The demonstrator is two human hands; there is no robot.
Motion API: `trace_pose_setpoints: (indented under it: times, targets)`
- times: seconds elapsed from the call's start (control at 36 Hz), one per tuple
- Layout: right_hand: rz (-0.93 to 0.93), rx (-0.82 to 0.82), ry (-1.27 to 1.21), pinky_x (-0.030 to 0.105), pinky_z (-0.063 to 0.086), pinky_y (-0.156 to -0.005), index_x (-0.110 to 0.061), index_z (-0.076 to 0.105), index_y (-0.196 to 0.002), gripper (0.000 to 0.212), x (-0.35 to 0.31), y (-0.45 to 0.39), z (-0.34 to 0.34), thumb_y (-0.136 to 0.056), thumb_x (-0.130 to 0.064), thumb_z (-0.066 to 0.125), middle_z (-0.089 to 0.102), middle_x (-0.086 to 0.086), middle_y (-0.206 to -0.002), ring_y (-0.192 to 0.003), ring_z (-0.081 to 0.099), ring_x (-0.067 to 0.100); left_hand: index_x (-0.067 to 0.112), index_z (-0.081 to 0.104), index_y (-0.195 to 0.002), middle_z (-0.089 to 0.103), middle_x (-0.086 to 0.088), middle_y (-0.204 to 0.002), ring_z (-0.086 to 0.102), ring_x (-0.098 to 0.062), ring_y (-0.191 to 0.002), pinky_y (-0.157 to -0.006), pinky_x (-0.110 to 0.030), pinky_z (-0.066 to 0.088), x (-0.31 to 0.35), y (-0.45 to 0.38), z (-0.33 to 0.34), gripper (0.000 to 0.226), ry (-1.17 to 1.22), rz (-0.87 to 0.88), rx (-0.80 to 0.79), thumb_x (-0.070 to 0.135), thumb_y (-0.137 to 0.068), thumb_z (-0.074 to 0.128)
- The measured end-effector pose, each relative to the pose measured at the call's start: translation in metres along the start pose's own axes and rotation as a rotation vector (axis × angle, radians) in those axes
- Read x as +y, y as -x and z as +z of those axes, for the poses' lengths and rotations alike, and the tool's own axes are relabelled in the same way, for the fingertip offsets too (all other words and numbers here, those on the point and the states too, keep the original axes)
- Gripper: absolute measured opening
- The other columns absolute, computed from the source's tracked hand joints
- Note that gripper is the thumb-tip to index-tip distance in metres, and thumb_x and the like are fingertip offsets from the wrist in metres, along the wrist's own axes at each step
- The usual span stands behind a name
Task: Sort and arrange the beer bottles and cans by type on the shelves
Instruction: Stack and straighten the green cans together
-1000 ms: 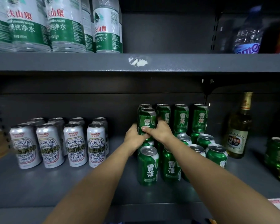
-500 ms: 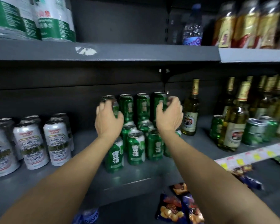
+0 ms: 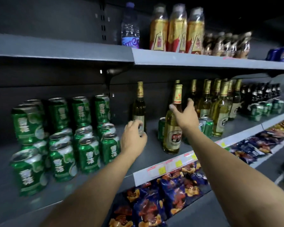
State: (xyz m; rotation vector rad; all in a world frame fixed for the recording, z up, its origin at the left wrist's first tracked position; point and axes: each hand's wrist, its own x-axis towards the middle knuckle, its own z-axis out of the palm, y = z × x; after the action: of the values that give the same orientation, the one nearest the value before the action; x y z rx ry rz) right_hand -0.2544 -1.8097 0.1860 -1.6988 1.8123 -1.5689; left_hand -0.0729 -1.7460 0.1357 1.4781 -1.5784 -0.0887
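Green beer cans [image 3: 82,136] stand stacked in two layers on the left of the grey middle shelf [image 3: 92,182]. To their right a lone amber beer bottle [image 3: 138,105] stands upright; my left hand [image 3: 134,138] curls round its lower body at the label. A second beer bottle [image 3: 172,133] stands near the shelf's front edge. My right hand [image 3: 185,115] is spread open at its neck, thumb and fingers on either side, not closed. Single green cans [image 3: 161,128] [image 3: 207,126] stand among the bottles. The frame is motion-blurred.
A row of similar amber bottles [image 3: 220,108] fills the shelf to the right, then dark bottles [image 3: 261,94] with more green cans [image 3: 266,107] in front. The upper shelf holds a water bottle [image 3: 129,30] and gold-wrapped bottles [image 3: 175,30]. Snack bags [image 3: 162,194] lie below.
The view has swung right. Both hands have left the stacked green cans and moved right, the left onto the lone bottle, the right up to the front bottle's neck.
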Motion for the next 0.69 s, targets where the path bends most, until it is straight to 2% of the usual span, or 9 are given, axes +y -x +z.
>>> trace_pose_setpoints:
  times: [0.11,0.19,0.31,0.42,0.47,0.53,0.61,0.69]
  targets:
    - [0.018,-0.187,-0.003,0.043,0.037,-0.106,-0.013,0.021,-0.149,0.104,0.024,-0.010,0.009,-0.072,-0.053,0.077,0.041,0.012,-0.148,-0.134,0.041,0.032,0.022,0.059,-0.116,0.054,0.003,-0.122,0.055,-0.021,-0.112,-0.085,-0.036,0.049,0.016,0.002,0.043,0.030,0.003,-0.090,-0.039,0.015,-0.087,0.061]
    - [0.014,-0.241,0.075,0.044,0.042,-0.099,-0.015,0.028,-0.140,0.091,0.035,-0.009,0.019,-0.072,-0.049,0.079,0.045,0.012,-0.141,-0.128,0.047,0.033,0.025,0.056,-0.118,0.053,0.004,-0.125,0.056,-0.019,-0.112,-0.088,-0.039,0.050,0.021,0.005,0.064,0.031,-0.013,-0.125,-0.095,0.018,-0.088,0.061]
    - [-0.042,-0.178,0.130,0.042,0.046,-0.088,-0.016,0.035,-0.129,0.075,0.037,-0.007,0.023,-0.075,-0.049,0.076,0.052,0.011,-0.128,-0.116,0.055,0.034,0.026,0.049,-0.129,0.050,0.003,-0.132,0.053,-0.018,-0.117,-0.090,-0.037,0.049,0.021,0.002,0.077,0.045,-0.035,-0.161,-0.100,0.025,-0.088,0.065]
    - [-0.148,-0.071,0.112,0.037,0.046,-0.079,-0.022,0.038,-0.122,0.067,0.043,0.003,0.014,-0.074,-0.056,0.070,0.055,0.002,-0.117,-0.107,0.058,0.027,0.025,0.027,-0.148,0.040,0.002,-0.146,0.042,-0.019,-0.131,-0.099,-0.041,0.046,0.030,-0.004,0.082,0.089,0.028,-0.126,-0.088,0.043,-0.076,0.077]
    - [-0.211,-0.013,0.094,0.036,0.046,-0.078,-0.023,0.039,-0.123,0.068,0.045,0.008,0.004,-0.073,-0.058,0.068,0.055,0.000,-0.115,-0.105,0.059,0.025,0.027,0.016,-0.152,0.037,0.002,-0.149,0.040,-0.021,-0.134,-0.101,-0.043,0.044,0.041,-0.009,0.085,0.102,0.052,-0.111,-0.108,0.040,-0.073,0.079]
    - [-0.249,0.028,0.075,0.033,0.044,-0.080,-0.022,0.039,-0.130,0.073,0.043,0.007,-0.010,-0.073,-0.057,0.069,0.056,-0.001,-0.118,-0.107,0.058,0.023,0.027,0.011,-0.153,0.038,0.002,-0.149,0.040,-0.022,-0.135,-0.101,-0.043,0.044,0.055,-0.014,0.091,0.106,0.069,-0.085,-0.134,0.035,-0.071,0.079]
    - [-0.269,0.075,0.052,0.030,0.039,-0.079,-0.023,0.038,-0.131,0.073,0.039,0.002,-0.037,-0.073,-0.056,0.070,0.058,-0.004,-0.118,-0.107,0.059,0.022,0.028,0.014,-0.152,0.045,0.000,-0.145,0.046,-0.025,-0.130,-0.099,-0.040,0.046,0.081,-0.012,0.104,0.105,0.090,-0.066,-0.198,0.035,-0.070,0.079]
    - [-0.271,0.119,0.065,0.030,0.042,-0.079,-0.024,0.037,-0.131,0.074,0.046,-0.007,-0.065,-0.074,-0.056,0.070,0.060,-0.005,-0.117,-0.105,0.061,0.022,0.030,0.020,-0.150,0.056,-0.002,-0.133,0.055,-0.028,-0.119,-0.090,-0.037,0.049,0.113,-0.007,0.125,0.098,0.088,-0.097,-0.202,0.036,-0.072,0.079]
